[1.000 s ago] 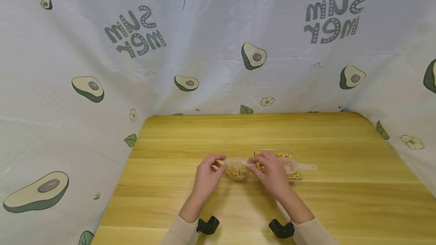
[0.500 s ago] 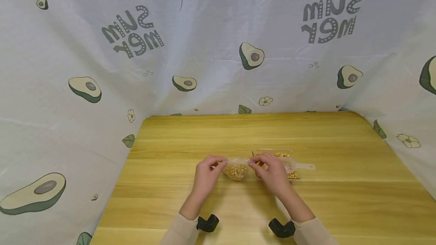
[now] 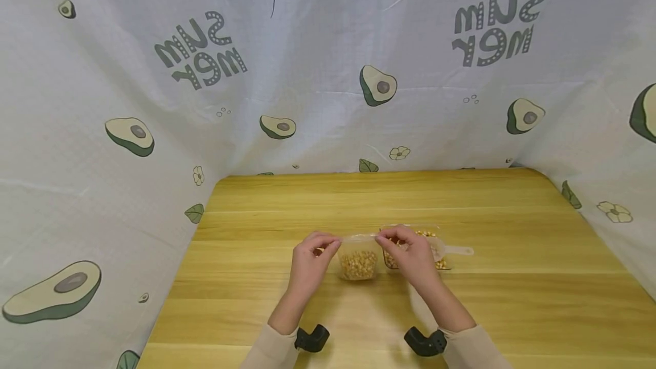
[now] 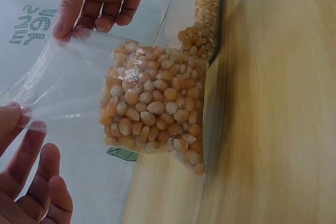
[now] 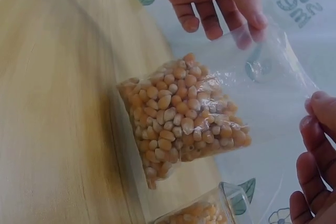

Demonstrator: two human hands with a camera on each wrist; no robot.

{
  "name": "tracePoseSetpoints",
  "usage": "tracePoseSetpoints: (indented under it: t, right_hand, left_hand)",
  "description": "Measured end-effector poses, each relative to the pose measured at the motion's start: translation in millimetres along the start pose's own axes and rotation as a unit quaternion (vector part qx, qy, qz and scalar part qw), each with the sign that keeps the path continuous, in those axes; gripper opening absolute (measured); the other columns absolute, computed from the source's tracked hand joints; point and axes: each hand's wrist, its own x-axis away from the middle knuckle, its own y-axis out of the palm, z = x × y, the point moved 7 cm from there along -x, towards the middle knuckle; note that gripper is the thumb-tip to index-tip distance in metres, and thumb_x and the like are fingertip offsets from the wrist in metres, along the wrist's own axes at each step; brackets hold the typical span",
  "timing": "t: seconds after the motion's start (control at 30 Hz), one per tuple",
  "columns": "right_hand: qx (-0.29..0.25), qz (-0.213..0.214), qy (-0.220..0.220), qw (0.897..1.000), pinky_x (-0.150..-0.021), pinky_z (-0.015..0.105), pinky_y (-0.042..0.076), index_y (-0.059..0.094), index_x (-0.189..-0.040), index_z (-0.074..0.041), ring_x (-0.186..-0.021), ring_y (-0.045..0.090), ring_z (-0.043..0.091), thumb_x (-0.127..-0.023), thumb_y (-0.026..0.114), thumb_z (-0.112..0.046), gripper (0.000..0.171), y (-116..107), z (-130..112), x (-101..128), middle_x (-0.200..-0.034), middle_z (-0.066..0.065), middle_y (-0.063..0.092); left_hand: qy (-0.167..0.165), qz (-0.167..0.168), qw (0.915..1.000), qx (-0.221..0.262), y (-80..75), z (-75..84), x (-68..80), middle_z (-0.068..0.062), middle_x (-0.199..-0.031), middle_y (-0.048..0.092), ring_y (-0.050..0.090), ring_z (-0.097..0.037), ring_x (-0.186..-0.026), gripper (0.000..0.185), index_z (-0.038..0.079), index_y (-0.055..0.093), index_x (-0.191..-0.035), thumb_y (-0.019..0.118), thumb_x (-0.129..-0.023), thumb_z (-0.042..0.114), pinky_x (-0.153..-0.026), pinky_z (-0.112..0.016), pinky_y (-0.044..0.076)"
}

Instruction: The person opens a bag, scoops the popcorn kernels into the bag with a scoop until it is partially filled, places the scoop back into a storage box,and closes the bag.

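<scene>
Both hands hold one small clear plastic bag of corn kernels [image 3: 359, 263] just above the bench [image 3: 487, 300], its bottom at or near the wood. The left hand [image 3: 310, 261] pinches the left end of the bag's top edge between thumb and fingertips, the other fingers loosely curled. The right hand [image 3: 410, 258] pinches the right end the same way. The film between them is stretched flat and the kernels sag in a lump at the bottom.

Just behind the right hand sits a clear plastic box of kernels [image 3: 438, 263], with a pale scoop [image 3: 458, 251] lying in it, handle pointing right.

As I judge it, the main risk is the thin film: each hand has only a small pinch on slippery plastic, and if one corner slips, the bag would tip and the kernels could spill over the bench. If the mouth is not sealed, pulling the two ends apart unevenly could open it and let kernels out.

Whether the mouth is sealed cannot be made out; in the left wrist view the top of the bag [image 4: 79, 85] is a clear, wrinkled sheet with no plain closure. The right hand hides much of the box in the head view, and the wrist views cut off both hands.
</scene>
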Motion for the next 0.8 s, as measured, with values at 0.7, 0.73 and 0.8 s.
tracePoseSetpoints:
  t: [0.7, 0.73, 0.8]
  right_hand:
    - [0.013, -0.018, -0.032, 0.999, -0.066, 0.024, 0.046, 0.074, -0.092, -0.011, -0.075, 0.052, 0.005, -0.089, 0.075, -0.017, 0.007, 2.2, 2.5, -1.5, -0.092, -0.001, 0.068]
    - [0.012, -0.017, -0.03, 0.999, -0.066, 0.024, 0.046, 0.074, -0.092, -0.011, -0.075, 0.052, 0.005, -0.089, 0.075, -0.018, 0.007, 2.3, 2.9, -1.4, -0.091, -0.001, 0.068]
    - [0.008, -0.017, -0.027, 0.999, -0.066, 0.025, 0.046, 0.074, -0.091, -0.011, -0.076, 0.052, 0.005, -0.089, 0.075, -0.019, 0.008, 2.5, 3.9, -1.2, -0.091, -0.001, 0.068]
  left_hand:
    - [-0.019, -0.01, 0.9997, 0.011, 5.6, -7.4, 0.6, -0.003, -0.095, 0.073, 0.061, -0.011, -0.085, 0.007, 0.017, 0.078, -0.094, 0.073, -0.091, 0.021, -0.072, -0.02, 0.049]
    - [-0.018, -0.01, 0.9997, 0.011, 6.1, -7.3, 0.3, -0.003, -0.095, 0.073, 0.061, -0.011, -0.085, 0.007, 0.017, 0.078, -0.094, 0.073, -0.091, 0.021, -0.072, -0.02, 0.049]
    - [-0.018, -0.009, 0.9997, 0.012, 6.9, -7.0, 0.0, -0.003, -0.095, 0.073, 0.06, -0.011, -0.085, 0.007, 0.017, 0.078, -0.094, 0.073, -0.091, 0.021, -0.073, -0.02, 0.049]
